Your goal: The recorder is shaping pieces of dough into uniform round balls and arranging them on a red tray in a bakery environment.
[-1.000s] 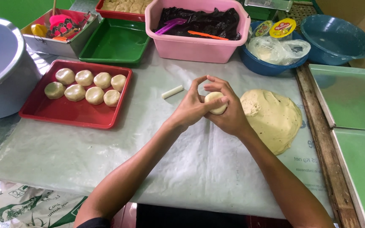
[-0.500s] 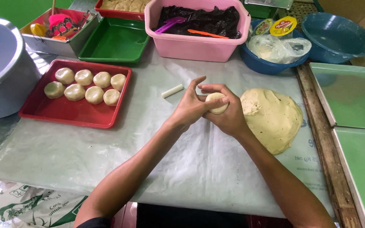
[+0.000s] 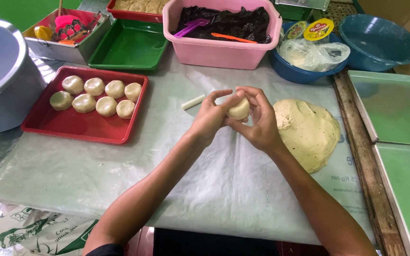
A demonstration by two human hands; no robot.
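Pale dough ball [image 3: 238, 109] sits cupped between both hands above the tabletop [image 3: 224, 189]: left hand [image 3: 210, 117] and right hand [image 3: 261, 121] closed around it, fingertips pinching its top. It looks soft, light, easily dented, so support from below suits it. Its underside is hidden, possibly unsealed. Bulk dough [image 3: 309, 132] lies just right; red tray [image 3: 79, 130] holds seven finished pieces.
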